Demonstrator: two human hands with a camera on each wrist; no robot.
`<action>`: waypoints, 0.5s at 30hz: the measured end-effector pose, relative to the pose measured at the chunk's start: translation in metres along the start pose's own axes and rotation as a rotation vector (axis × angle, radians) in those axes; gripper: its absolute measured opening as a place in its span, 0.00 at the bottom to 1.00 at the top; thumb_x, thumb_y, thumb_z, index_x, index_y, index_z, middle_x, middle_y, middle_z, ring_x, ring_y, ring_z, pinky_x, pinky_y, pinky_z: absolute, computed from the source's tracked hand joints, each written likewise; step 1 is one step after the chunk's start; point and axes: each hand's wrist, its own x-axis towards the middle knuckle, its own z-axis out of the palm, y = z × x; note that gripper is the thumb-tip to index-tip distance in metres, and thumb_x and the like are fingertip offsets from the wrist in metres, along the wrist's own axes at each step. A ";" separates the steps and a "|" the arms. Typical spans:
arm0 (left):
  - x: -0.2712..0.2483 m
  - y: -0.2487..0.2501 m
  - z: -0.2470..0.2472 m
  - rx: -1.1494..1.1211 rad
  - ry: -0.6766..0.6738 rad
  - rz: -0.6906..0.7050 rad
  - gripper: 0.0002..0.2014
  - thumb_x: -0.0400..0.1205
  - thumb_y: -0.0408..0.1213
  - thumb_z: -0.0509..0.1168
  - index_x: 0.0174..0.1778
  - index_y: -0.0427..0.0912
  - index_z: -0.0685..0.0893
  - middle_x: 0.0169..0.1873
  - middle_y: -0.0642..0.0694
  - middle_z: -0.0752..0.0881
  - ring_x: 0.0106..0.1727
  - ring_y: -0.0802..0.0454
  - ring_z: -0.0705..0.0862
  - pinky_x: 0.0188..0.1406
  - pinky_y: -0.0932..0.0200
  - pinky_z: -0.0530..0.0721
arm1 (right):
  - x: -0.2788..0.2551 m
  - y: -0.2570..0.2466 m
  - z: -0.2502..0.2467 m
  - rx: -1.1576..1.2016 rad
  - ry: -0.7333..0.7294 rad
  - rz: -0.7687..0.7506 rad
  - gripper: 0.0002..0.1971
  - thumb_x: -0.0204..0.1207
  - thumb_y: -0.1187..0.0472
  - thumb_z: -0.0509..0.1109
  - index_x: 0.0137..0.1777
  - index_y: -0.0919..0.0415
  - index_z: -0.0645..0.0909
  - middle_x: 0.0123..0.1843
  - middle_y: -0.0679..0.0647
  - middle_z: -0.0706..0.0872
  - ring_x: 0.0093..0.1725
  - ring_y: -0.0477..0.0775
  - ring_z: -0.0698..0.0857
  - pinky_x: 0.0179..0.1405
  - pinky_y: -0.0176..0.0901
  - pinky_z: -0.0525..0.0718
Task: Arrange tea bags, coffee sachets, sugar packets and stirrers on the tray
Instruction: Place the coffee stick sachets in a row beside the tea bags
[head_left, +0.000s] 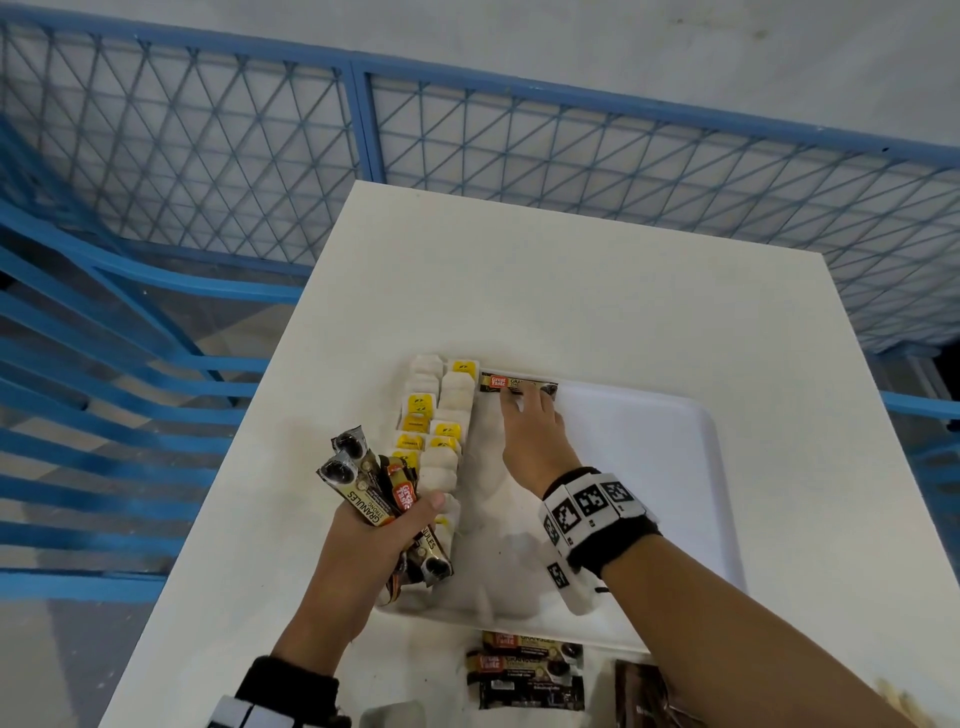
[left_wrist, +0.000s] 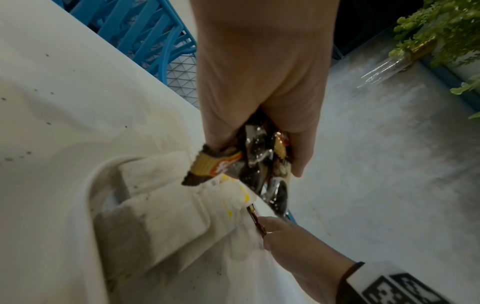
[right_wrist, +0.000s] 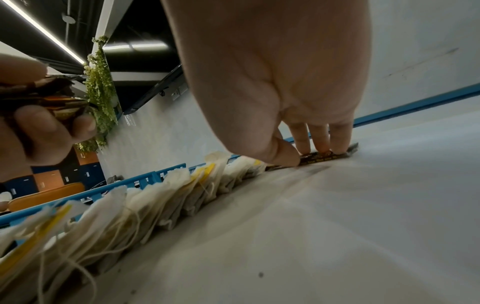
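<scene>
White tray half-hidden; right hand presses sachet, left hand grips bundle.

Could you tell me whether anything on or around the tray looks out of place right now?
Nothing looks spilled or damaged. The tea bags overlap unevenly along the left side of the tray, and a few coffee sachets lie off it, on the table.

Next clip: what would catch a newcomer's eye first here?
The left hand grips a fanned bunch of coffee sachets over the tray's near-left corner. The right hand presses a single sachet flat at the white tray's far edge, beside a column of tea bags along its left side.
</scene>
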 end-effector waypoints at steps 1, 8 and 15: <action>0.000 0.000 0.000 -0.005 0.000 -0.005 0.07 0.73 0.33 0.73 0.46 0.42 0.87 0.34 0.50 0.91 0.39 0.55 0.90 0.32 0.63 0.85 | -0.001 -0.001 -0.001 0.007 0.006 0.000 0.31 0.77 0.71 0.56 0.80 0.63 0.53 0.79 0.61 0.56 0.78 0.61 0.57 0.75 0.51 0.62; 0.003 0.003 0.001 -0.040 0.002 0.045 0.06 0.75 0.34 0.71 0.47 0.39 0.87 0.35 0.50 0.91 0.39 0.55 0.90 0.35 0.66 0.84 | -0.030 -0.013 -0.013 0.256 0.058 -0.050 0.23 0.82 0.66 0.54 0.77 0.59 0.64 0.74 0.58 0.67 0.72 0.58 0.66 0.72 0.46 0.65; 0.006 0.004 0.004 -0.154 0.014 0.074 0.15 0.70 0.40 0.72 0.51 0.41 0.86 0.46 0.44 0.91 0.50 0.46 0.90 0.50 0.50 0.84 | -0.085 -0.031 -0.029 0.952 -0.245 -0.112 0.12 0.80 0.50 0.63 0.53 0.58 0.80 0.45 0.44 0.85 0.41 0.42 0.84 0.42 0.31 0.80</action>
